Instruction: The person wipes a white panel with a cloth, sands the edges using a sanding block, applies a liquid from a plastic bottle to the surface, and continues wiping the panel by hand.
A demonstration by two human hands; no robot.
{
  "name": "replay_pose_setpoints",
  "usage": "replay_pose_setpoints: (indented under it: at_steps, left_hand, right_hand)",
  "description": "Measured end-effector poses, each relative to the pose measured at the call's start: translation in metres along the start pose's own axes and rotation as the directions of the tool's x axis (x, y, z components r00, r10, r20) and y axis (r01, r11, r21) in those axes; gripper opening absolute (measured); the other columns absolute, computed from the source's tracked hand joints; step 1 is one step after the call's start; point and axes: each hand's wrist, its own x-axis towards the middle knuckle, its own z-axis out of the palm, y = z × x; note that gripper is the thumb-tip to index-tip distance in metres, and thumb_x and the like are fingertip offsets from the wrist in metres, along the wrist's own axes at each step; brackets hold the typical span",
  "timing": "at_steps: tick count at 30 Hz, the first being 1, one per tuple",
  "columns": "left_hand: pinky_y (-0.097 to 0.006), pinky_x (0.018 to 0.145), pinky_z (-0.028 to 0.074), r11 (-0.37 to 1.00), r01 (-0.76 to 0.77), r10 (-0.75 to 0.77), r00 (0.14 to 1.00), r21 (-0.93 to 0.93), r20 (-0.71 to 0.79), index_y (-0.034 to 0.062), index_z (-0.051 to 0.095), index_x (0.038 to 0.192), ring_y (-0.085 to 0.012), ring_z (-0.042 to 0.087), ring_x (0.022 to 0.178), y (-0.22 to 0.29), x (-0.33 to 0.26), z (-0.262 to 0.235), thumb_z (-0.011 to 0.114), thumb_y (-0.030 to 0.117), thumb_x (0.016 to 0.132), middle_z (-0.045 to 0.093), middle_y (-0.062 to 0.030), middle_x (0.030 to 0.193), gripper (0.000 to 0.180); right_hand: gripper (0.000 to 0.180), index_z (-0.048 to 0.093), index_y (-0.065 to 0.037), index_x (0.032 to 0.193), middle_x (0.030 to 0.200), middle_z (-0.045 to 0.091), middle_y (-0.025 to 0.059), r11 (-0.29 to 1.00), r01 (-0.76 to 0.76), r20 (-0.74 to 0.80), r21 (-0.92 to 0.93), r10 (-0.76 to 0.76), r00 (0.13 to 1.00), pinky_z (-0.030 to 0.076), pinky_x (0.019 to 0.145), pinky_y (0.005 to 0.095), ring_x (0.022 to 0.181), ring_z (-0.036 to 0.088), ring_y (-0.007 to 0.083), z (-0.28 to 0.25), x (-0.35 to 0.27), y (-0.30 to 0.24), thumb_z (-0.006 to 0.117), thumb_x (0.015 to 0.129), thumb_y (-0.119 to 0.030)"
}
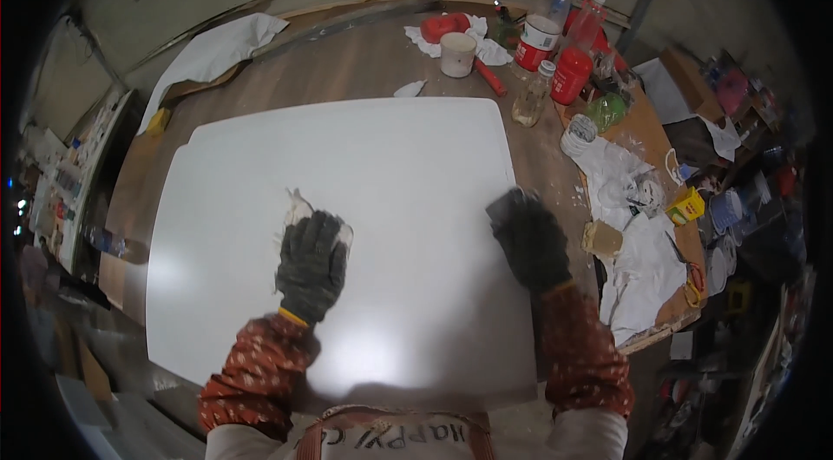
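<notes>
Pale garment front with dark lettering [395,444] is seen nearest. Broad, glossy white panel [416,156] is laid flat on brown wood-grain worktop [347,69]. Crumpled off-white cloth [298,202] is covered by dark-gloved left hand [312,260], grip flattened, fingers extended. Dark-gloved right hand [531,243] is blurred; grip cannot be told. Even, overlapping strokes seem advisable; streaks might be checked against reflected glare [369,358].

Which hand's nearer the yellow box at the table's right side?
Right. The right hand is at the white panel's right edge, left of the yellow box; the left hand is farther left, over a pale cloth.
</notes>
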Motion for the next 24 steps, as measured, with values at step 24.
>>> replay_pose_setpoints:
  at_steps: [24]
  left_hand:
    - [-0.049, 0.104, 0.035, 0.993, 0.093, -0.085, 0.99, -0.075, 0.109, 0.007, 0.06, 0.121, -0.0335, 0.052, 0.117, -0.004, 0.006, -0.002, 0.058, 0.018, 0.087, 0.058, -0.0128, 0.125, 0.036]
  right_hand:
    - [0.06, 0.048, -0.007, 0.125, 0.115, 0.058, 0.0173, 0.96, -0.158, 0.188, -0.229, 0.203, 0.961, 0.049, 0.073, 0.0517, 0.094, 0.062, 0.0346, 0.195, 0.2, -0.043, 0.056, 0.085, -0.051]
